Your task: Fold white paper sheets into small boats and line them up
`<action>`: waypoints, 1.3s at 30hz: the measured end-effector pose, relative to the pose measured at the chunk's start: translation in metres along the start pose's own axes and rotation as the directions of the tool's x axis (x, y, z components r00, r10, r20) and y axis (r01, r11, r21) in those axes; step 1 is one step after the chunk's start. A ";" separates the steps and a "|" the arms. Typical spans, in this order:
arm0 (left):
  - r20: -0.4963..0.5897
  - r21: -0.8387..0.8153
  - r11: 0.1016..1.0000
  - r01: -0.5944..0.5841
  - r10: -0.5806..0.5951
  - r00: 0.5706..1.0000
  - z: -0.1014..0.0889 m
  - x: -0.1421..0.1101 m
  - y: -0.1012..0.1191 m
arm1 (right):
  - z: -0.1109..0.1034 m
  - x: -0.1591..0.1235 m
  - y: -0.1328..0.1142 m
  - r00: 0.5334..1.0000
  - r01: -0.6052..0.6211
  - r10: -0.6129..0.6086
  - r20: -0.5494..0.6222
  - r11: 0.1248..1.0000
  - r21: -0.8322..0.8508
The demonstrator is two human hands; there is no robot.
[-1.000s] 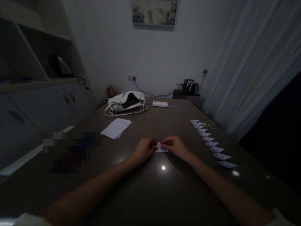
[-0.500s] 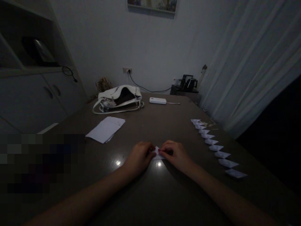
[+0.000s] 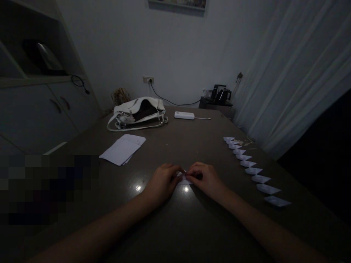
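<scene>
A small white folded paper piece (image 3: 184, 179) lies on the dark table (image 3: 175, 226) between my hands. My left hand (image 3: 161, 181) pinches its left side with curled fingers. My right hand (image 3: 204, 179) pinches its right side, fingers pressed down on it. Most of the paper is hidden under my fingertips. A row of several finished folded paper boats (image 3: 253, 170) runs along the table's right side.
A stack of white paper sheets (image 3: 123, 149) lies at the left middle. A white handbag (image 3: 138, 113) and a white power bank (image 3: 184, 115) with a cable sit at the far end. Cabinets stand left, a curtain right.
The view tilted down and shifted slightly. Both hands stayed on the folded paper and closed in tighter over it, covering more of it.
</scene>
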State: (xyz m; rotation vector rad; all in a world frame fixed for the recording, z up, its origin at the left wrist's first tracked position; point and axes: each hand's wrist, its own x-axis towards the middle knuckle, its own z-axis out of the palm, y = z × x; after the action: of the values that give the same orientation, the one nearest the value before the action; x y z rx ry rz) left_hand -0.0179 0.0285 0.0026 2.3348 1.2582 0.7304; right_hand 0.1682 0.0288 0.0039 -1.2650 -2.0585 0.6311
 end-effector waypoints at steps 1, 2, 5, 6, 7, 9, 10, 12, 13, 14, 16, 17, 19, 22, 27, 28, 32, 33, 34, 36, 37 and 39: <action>0.011 0.024 1.000 -0.008 0.008 1.000 0.000 0.000 0.001 | 0.000 0.000 0.000 1.000 0.001 -0.001 -0.001 1.000 -0.002; 0.024 0.062 0.998 -0.018 0.016 1.000 -0.001 -0.001 0.002 | 0.000 0.000 0.000 1.000 -0.001 0.001 -0.001 1.000 -0.004; 0.072 0.243 0.967 -0.070 0.054 0.996 -0.003 -0.003 0.007 | 0.001 0.000 0.000 1.000 -0.009 0.009 0.003 1.000 -0.007; 0.094 0.303 0.948 -0.100 0.074 0.993 -0.005 -0.003 0.009 | 0.001 0.000 0.000 1.000 -0.009 0.009 0.002 1.000 -0.007; 0.113 0.352 0.927 -0.130 0.096 0.989 -0.006 -0.004 0.010 | 0.001 0.001 0.000 1.000 -0.008 0.008 0.002 1.000 -0.008; 0.151 0.415 0.890 -0.189 0.137 0.979 -0.008 -0.004 0.012 | 0.000 0.001 -0.001 1.000 -0.008 0.008 0.008 1.000 -0.013; 0.166 0.435 0.875 -0.211 0.152 0.974 -0.008 -0.004 0.013 | 0.000 0.001 -0.001 1.000 -0.009 0.009 0.012 1.000 -0.018; 0.184 0.475 0.843 -0.252 0.185 0.965 -0.009 -0.004 0.015 | -0.001 0.001 -0.002 1.000 -0.008 0.008 0.014 0.999 -0.031; 0.194 0.494 0.824 -0.277 0.206 0.959 -0.008 -0.004 0.016 | -0.001 0.001 -0.002 1.000 -0.005 0.006 0.011 0.999 -0.040; 0.209 0.513 0.802 -0.305 0.228 0.951 -0.008 -0.004 0.017 | -0.001 0.002 -0.003 1.000 -0.001 0.001 0.006 0.999 -0.048; 0.250 0.542 0.759 -0.361 0.264 0.931 -0.007 -0.004 0.020 | -0.001 0.002 -0.002 1.000 0.007 -0.007 0.000 0.998 -0.061; 0.275 0.551 0.741 -0.383 0.272 0.922 -0.007 -0.004 0.021 | 0.000 0.002 -0.002 1.000 0.011 -0.011 0.001 0.998 -0.065; 0.308 0.558 0.722 -0.409 0.277 0.910 -0.008 -0.005 0.023 | 0.000 0.002 -0.002 1.000 0.018 -0.018 0.001 0.997 -0.071; 0.320 0.548 0.722 -0.423 0.286 0.903 -0.010 -0.005 0.022 | -0.001 0.002 -0.003 1.000 0.026 -0.026 -0.003 0.996 -0.087; 0.315 0.499 0.754 -0.428 0.302 0.900 -0.014 -0.004 0.020 | -0.004 0.006 -0.002 1.000 -0.002 0.001 -0.017 0.999 -0.050; 0.315 0.486 0.763 -0.427 0.302 0.900 -0.015 -0.003 0.019 | -0.004 0.008 -0.001 1.000 -0.018 0.018 -0.025 1.000 -0.018; 0.317 0.447 0.791 -0.417 0.296 0.901 -0.018 -0.002 0.020 | -0.002 0.015 0.004 0.998 -0.051 0.051 -0.045 0.999 0.006; 0.315 0.442 0.795 -0.415 0.296 0.902 -0.018 -0.002 0.020 | -0.002 0.016 0.005 0.999 -0.040 0.040 -0.029 0.999 -0.006; 0.312 0.440 0.797 -0.413 0.296 0.903 -0.018 -0.002 0.020 | -0.002 0.018 0.006 1.000 -0.022 0.022 -0.003 0.999 -0.027; 0.309 0.432 0.801 -0.414 0.299 0.903 -0.019 -0.001 0.019 | -0.004 0.022 0.005 0.998 0.037 -0.033 0.047 0.995 -0.096; 0.309 0.426 0.803 -0.416 0.303 0.901 -0.019 0.000 0.018 | -0.005 0.024 0.004 0.995 0.076 -0.065 0.078 0.986 -0.148; 0.312 0.415 0.806 -0.423 0.311 0.898 -0.019 0.000 0.017 | -0.010 0.029 0.001 0.979 0.157 -0.113 0.171 0.949 -0.274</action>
State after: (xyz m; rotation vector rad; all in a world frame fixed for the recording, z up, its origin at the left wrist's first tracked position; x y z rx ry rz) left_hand -0.0187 0.0217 0.0274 3.0202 0.9611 0.2487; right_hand 0.1662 0.0567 0.0177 -1.2497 -2.4104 0.3860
